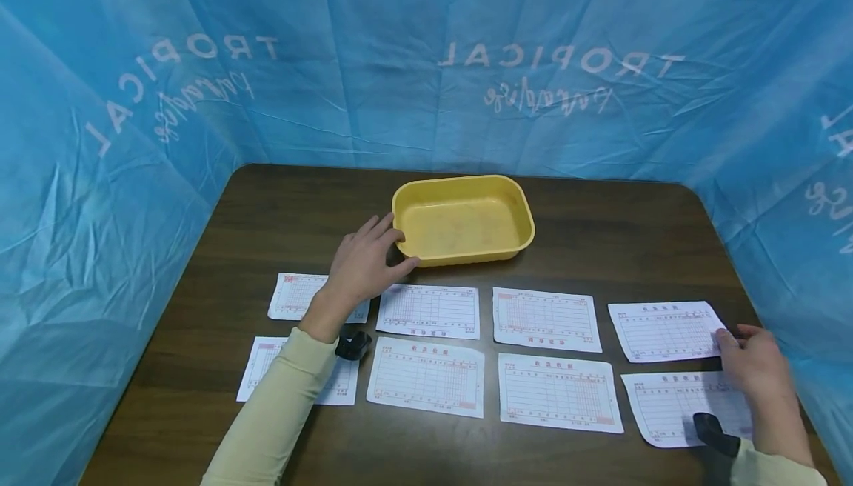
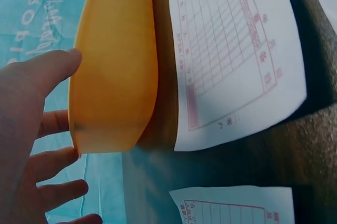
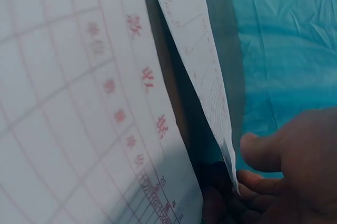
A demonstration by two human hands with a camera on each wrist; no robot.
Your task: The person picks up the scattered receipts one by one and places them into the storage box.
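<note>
Left hand [image 1: 363,269] is touching the yellow tray [image 1: 463,228] around its near-left corner, thumb lying by the near rim, fingers resting along the left end. Tray is sitting toward the far side of the dark wood table [image 1: 300,208]. Eight printed slips are lying closer in, two rows of four: far row [image 1: 429,310], near row [image 1: 426,377]. Left sleeve [image 1: 273,415] is partly covering the leftmost near slip [image 1: 256,367]. Right thumb is touching the far-right slip [image 1: 663,330] at its right edge; can't tell if the right hand [image 1: 758,367] is gripping. Blue curtain [image 1: 366,78] is hanging behind, showing mirrored "TROPICAL Paradise".
</note>
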